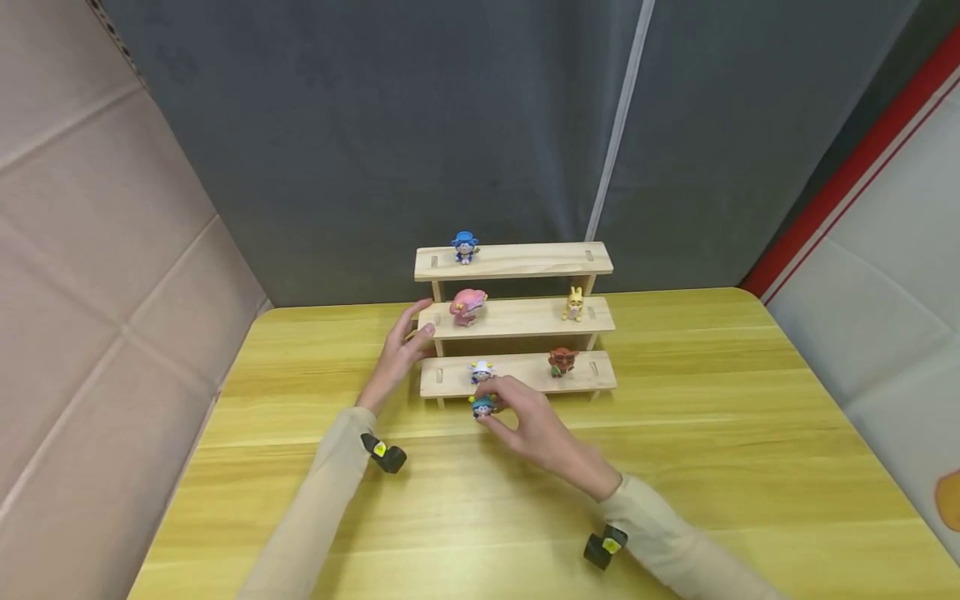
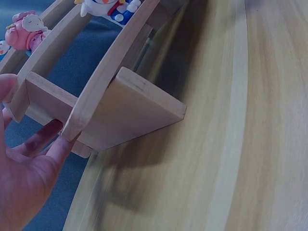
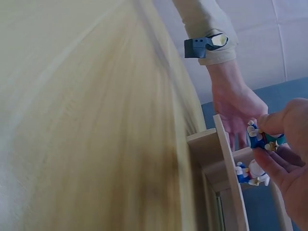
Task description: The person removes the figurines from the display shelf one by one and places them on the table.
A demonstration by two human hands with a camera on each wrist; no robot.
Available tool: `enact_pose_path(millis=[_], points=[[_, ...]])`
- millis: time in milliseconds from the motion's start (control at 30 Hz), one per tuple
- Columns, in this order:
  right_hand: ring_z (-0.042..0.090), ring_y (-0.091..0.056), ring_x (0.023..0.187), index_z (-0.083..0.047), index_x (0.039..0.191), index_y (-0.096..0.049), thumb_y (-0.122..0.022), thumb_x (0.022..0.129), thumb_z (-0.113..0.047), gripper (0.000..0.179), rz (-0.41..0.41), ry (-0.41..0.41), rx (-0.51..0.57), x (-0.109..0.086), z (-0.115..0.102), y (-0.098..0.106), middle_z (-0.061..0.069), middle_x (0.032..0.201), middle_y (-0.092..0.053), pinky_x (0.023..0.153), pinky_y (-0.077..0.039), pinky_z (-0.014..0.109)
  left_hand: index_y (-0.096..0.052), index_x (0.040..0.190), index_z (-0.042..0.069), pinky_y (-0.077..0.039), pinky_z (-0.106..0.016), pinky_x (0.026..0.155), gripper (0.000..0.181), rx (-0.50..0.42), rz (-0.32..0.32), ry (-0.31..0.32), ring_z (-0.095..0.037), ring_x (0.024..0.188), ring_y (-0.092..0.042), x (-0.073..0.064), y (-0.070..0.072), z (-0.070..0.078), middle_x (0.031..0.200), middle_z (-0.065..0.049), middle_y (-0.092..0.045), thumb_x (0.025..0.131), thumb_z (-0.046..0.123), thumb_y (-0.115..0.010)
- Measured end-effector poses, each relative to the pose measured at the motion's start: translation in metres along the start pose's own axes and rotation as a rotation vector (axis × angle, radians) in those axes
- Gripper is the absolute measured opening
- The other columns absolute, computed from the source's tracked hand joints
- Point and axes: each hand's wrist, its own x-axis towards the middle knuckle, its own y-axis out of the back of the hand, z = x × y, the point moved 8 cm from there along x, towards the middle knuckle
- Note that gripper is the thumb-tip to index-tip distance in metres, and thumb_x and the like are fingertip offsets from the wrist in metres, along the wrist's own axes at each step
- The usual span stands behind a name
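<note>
My right hand (image 1: 536, 421) pinches a small figurine with a teal hat (image 1: 482, 407) between thumb and fingers. It is held just in front of the lowest step of a three-tier wooden display stand (image 1: 525, 317). Right behind it, a white-hatted figurine (image 1: 481, 372) stands on that step; the right wrist view shows this white-hatted figurine (image 3: 251, 173) beside the pinched figurine (image 3: 262, 138). At the stand's left end my left hand (image 1: 400, 346) touches the wood with spread fingers. In the left wrist view, fingertips (image 2: 60, 144) rest against the lower step's end.
A blue-hatted figurine (image 1: 465, 248) stands on the top step. The middle step carries a pink figurine (image 1: 468, 307) and a yellow eared one (image 1: 573, 305). A reddish-brown figurine (image 1: 562, 362) is at the lowest step's right. Behind the wooden table (image 1: 450, 517) hangs a dark curtain (image 1: 375, 150).
</note>
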Motion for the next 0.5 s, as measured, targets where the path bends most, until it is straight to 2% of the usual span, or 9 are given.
enact_pose_path(millis=[267,500], points=[[0.016,-0.068,0.094,-0.004,0.112,-0.062,-0.076,0.086,-0.001,0.029,-0.016,0.000,0.001,-0.005,0.003,-0.010,0.005,0.106,-0.067,0.081,-0.058,0.021,-0.032,0.158,0.013,-0.050,-0.054,0.103,0.054,-0.024,0.000,0.002,-0.020,0.111,-0.059,0.000,-0.001,0.001,0.133,-0.023,-0.048,0.107,0.018,-0.049],[0.017,-0.068,0.095,-0.001,0.113,-0.063,-0.077,0.085,0.002,0.031,-0.049,-0.046,0.047,-0.013,0.010,-0.022,0.006,0.106,-0.067,0.083,-0.059,0.022,-0.032,0.158,0.013,-0.049,-0.057,0.104,0.054,-0.038,-0.001,0.003,-0.020,0.111,-0.059,0.000,-0.001,-0.001,0.133,-0.024,-0.048,0.107,0.018,-0.049]])
